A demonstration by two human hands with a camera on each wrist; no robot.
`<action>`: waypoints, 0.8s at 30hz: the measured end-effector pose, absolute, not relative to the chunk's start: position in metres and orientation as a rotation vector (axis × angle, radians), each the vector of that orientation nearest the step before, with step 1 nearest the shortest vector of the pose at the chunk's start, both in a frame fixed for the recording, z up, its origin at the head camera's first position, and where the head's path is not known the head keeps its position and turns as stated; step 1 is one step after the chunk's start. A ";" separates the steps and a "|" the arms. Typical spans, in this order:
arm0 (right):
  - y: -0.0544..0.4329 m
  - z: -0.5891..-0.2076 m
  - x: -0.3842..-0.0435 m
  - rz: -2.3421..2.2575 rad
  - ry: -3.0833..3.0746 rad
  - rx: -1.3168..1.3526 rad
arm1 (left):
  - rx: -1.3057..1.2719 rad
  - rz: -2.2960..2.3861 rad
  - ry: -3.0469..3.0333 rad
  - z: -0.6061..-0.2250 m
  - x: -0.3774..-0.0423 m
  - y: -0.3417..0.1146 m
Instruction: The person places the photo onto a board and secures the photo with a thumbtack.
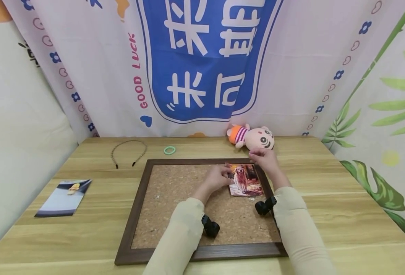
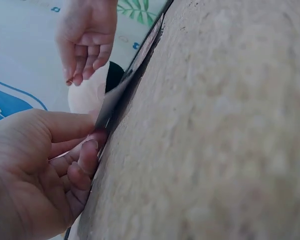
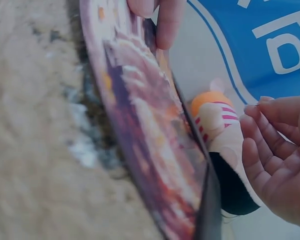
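A photo print (image 1: 245, 183) of a golden dog lies over the upper right part of a cork board (image 1: 175, 206) with a dark wooden frame. My left hand (image 1: 216, 178) pinches the photo's left edge between thumb and fingers. In the left wrist view that edge of the photo tilts up off the cork. Above the photo's upper right corner is my right hand (image 1: 267, 161), apart from the print. Its thumb and index fingertip meet on something tiny and thin in the right wrist view (image 3: 258, 104); I cannot tell its kind.
A plush doll (image 1: 252, 137) in an orange and striped outfit lies behind the board. At the back left are a thin headband (image 1: 129, 141) and a green ring (image 1: 169, 150). Another photo print (image 1: 63, 198) rests left of the board. A printed curtain (image 1: 113, 68) hangs behind the table.
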State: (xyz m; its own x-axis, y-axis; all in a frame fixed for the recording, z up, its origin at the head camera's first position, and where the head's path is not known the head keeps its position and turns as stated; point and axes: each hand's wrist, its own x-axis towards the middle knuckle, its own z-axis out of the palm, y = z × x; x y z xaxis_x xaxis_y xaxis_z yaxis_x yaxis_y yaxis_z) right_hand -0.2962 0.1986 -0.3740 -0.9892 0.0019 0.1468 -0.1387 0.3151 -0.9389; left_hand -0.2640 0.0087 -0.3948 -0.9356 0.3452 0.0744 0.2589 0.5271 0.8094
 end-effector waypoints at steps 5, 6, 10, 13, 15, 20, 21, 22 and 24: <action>0.196 -0.384 -0.297 1.784 -2.467 0.111 | 0.556 1.284 2.731 -0.397 -0.265 0.009; 0.195 -0.386 -0.298 1.785 -2.475 0.093 | 0.556 1.269 2.740 -0.397 -0.266 0.009; 0.195 -0.394 -0.300 1.792 -2.513 0.044 | 0.549 1.220 2.761 -0.396 -0.266 0.010; 0.194 -0.398 -0.301 1.770 -2.519 0.052 | 0.552 1.195 2.771 -0.394 -0.267 0.010; 0.193 -0.400 -0.301 1.721 -2.530 0.075 | 0.559 1.169 2.784 -0.394 -0.268 0.010; 0.191 -0.404 -0.300 1.559 -2.573 0.135 | 0.555 1.107 2.797 -0.394 -0.268 0.011; 0.191 -0.405 -0.300 1.544 -2.578 0.137 | 0.546 1.094 2.793 -0.394 -0.268 0.011; 0.191 -0.405 -0.300 1.514 -2.587 0.142 | 0.536 1.083 2.787 -0.395 -0.268 0.012; 0.191 -0.406 -0.299 1.458 -2.600 0.160 | 0.547 1.032 2.800 -0.394 -0.267 0.013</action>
